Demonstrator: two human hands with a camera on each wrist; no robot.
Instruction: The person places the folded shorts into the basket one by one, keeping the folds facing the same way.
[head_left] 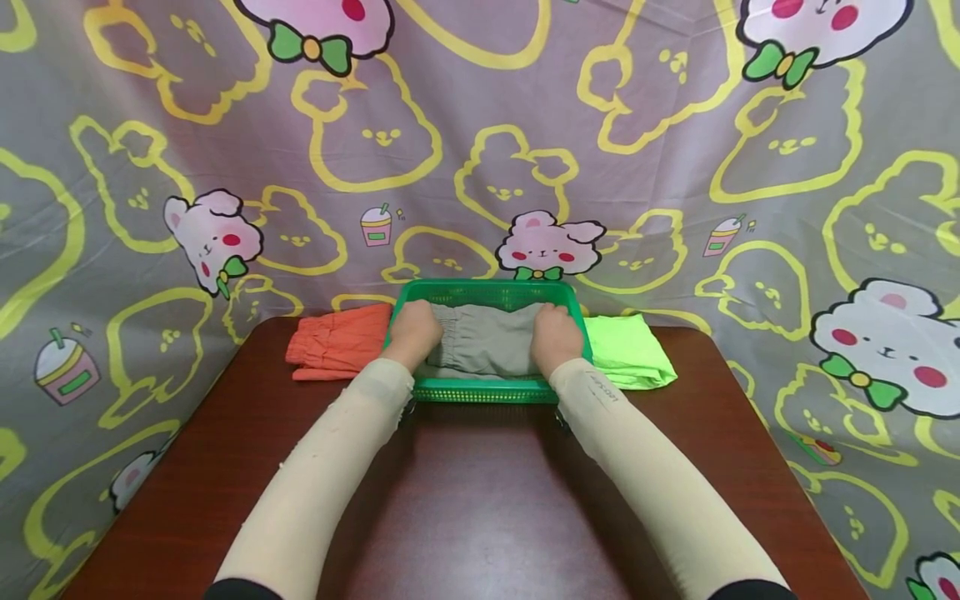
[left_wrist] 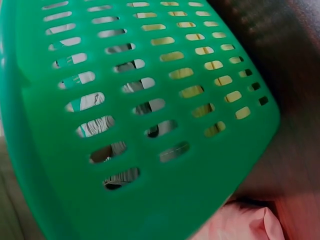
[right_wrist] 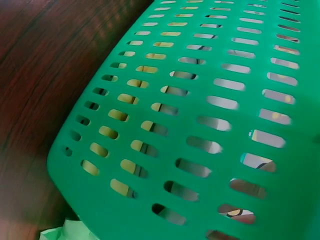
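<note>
A folded grey garment with a gathered elastic band at its left end lies across the green plastic basket, within its rim. My left hand grips the garment's left end, and at the right end my right hand grips it too. Both hands appear as fists seen from the back, so their fingertips are hidden. Each wrist view is filled by the slotted basket wall, the left one and the right one; neither shows a hand.
Left of the basket lies a folded orange garment with a gathered edge. On its right is a folded neon-green garment. The dark brown table meets a cartoon-printed cloth behind and at both sides.
</note>
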